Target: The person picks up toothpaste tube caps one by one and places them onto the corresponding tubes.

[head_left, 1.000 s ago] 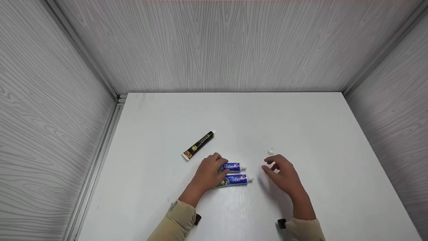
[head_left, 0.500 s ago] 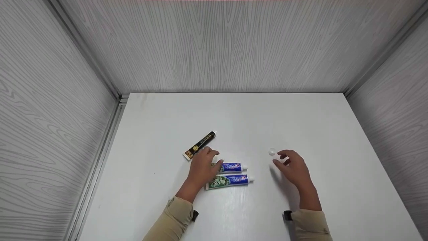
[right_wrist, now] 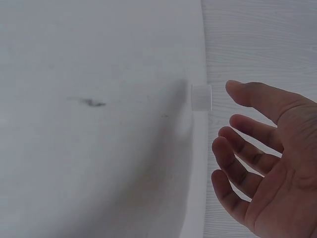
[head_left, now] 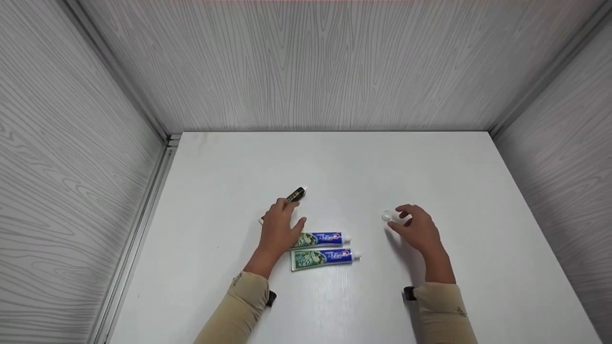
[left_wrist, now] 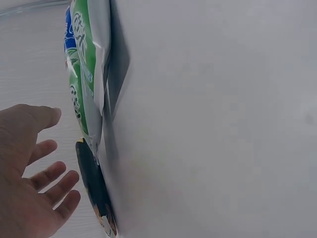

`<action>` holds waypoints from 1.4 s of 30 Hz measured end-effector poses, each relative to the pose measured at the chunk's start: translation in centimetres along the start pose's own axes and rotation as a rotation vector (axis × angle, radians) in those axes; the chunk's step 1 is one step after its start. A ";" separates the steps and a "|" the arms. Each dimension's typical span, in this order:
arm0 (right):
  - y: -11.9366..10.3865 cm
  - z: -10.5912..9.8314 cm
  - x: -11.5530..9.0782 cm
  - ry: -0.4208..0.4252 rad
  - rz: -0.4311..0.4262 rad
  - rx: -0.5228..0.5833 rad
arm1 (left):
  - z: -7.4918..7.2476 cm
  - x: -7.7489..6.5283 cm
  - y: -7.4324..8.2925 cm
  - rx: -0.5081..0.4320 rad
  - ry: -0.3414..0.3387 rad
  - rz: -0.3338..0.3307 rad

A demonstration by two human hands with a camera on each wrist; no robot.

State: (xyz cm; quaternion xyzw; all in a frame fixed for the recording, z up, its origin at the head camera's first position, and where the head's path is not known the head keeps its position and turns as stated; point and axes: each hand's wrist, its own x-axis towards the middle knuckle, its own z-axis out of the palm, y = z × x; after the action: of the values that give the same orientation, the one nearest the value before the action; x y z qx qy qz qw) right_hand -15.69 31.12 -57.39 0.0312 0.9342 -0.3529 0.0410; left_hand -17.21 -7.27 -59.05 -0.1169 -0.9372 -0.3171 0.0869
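Left hand (head_left: 277, 227) has shifted from the two blue-and-green tubes to a spot over the black tube (head_left: 296, 194) since one second ago; right hand (head_left: 420, 230) has moved outward and slightly up, to beside the clear cap (head_left: 386, 216). Tubes and cap lie as before.

Black tube: flat on the desk (head_left: 363, 172), slanted, its cap end pointing up and right in the head view; middle portion hidden by the left hand. Left hand: thumb well apart from the fingers, fingers slightly bent and spread, holding nothing; left wrist view shows a narrow gap between fingertips and tube.

Clear cap: on the desk, near the thumb and index finger of the right hand. Right hand: thumb raised away from loosely bent fingers, nothing held; right wrist view shows thumb tip and cap apart.

Far blue-and-green tube (head_left: 321, 239) and near blue-and-green tube (head_left: 322, 258): side by side between the hands, white nozzles pointing right. Left end of the far one partly covered by the left hand in the head view.

Surroundings: beige sleeves (head_left: 236, 303) on both arms; grey wood-grain wall (head_left: 306, 67) behind the desk.
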 end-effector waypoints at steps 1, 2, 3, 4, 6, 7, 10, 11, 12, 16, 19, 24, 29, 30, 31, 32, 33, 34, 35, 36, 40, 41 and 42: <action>0.0 0.1 0.2 -0.007 -0.001 0.001 | 0.0 0.2 -0.2 0.007 0.004 -0.008; 0.0 0.1 0.4 -0.016 -0.005 -0.003 | 0.0 0.4 -0.4 0.009 0.010 -0.014; 0.0 0.2 0.5 -0.021 -0.006 -0.009 | 0.0 0.6 -0.5 0.007 0.015 -0.020; -0.1 0.2 0.7 -0.028 -0.014 -0.018 | 0.0 0.7 -0.7 0.003 0.021 -0.024; -0.1 0.3 1.0 -0.040 -0.025 -0.046 | 0.0 1.2 -0.9 0.001 0.023 -0.037; -0.1 0.3 1.1 -0.047 -0.030 -0.060 | 0.1 1.4 -1.0 0.002 0.022 -0.043; -0.2 0.5 1.4 -0.069 -0.034 -0.085 | 0.2 2.0 -1.3 0.015 0.006 -0.069; -0.3 0.5 1.5 -0.075 -0.030 -0.088 | 0.3 2.3 -1.5 0.025 -0.004 -0.078; -0.3 0.5 1.6 -0.079 -0.027 -0.085 | 0.3 2.5 -1.6 0.033 -0.013 -0.085; -0.4 0.8 1.8 -0.089 -0.017 -0.087 | 0.6 3.0 -1.8 0.049 -0.040 -0.104; -0.4 0.9 1.9 -0.086 -0.006 -0.093 | 0.8 3.4 -1.9 0.069 -0.050 -0.108; -0.6 0.9 2.1 -0.084 -0.011 -0.107 | 0.9 3.8 -2.1 0.112 -0.054 -0.129; -0.8 0.8 2.2 -0.090 -0.009 -0.101 | 1.0 4.1 -2.2 0.125 -0.070 -0.152; -0.8 0.8 2.2 -0.089 -0.003 -0.098 | 1.0 4.2 -2.2 0.121 -0.075 -0.154; -0.8 0.8 2.2 -0.089 0.002 -0.094 | 1.0 4.2 -2.2 0.118 -0.079 -0.155; -0.8 0.9 2.2 -0.088 0.004 -0.092 | 1.0 4.3 -2.2 0.116 -0.079 -0.152; -0.9 0.9 2.1 -0.087 0.009 -0.089 | 1.0 4.3 -2.2 0.113 -0.076 -0.148; -0.9 0.9 2.1 -0.085 0.014 -0.085 | 1.0 4.3 -2.2 0.113 -0.073 -0.143; -0.9 1.0 2.0 -0.083 0.016 -0.080 | 1.0 4.3 -2.1 0.113 -0.069 -0.138; -0.9 1.0 1.9 -0.082 0.016 -0.076 | 0.9 4.3 -2.1 0.115 -0.065 -0.131; -1.0 1.2 1.6 -0.082 0.029 -0.059 | 1.0 4.2 -2.1 0.140 -0.060 -0.113; -1.0 1.2 1.6 -0.082 0.031 -0.057 | 1.0 4.1 -2.1 0.141 -0.063 -0.113; -1.0 1.2 1.5 -0.083 0.034 -0.058 | 1.0 4.1 -2.1 0.144 -0.064 -0.111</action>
State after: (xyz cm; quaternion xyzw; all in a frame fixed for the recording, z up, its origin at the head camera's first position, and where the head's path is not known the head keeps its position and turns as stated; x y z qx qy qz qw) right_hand -17.18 29.58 -57.78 0.0313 0.9409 -0.3260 0.0864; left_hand -21.81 -7.59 -60.08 -0.0684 -0.9648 -0.2495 0.0472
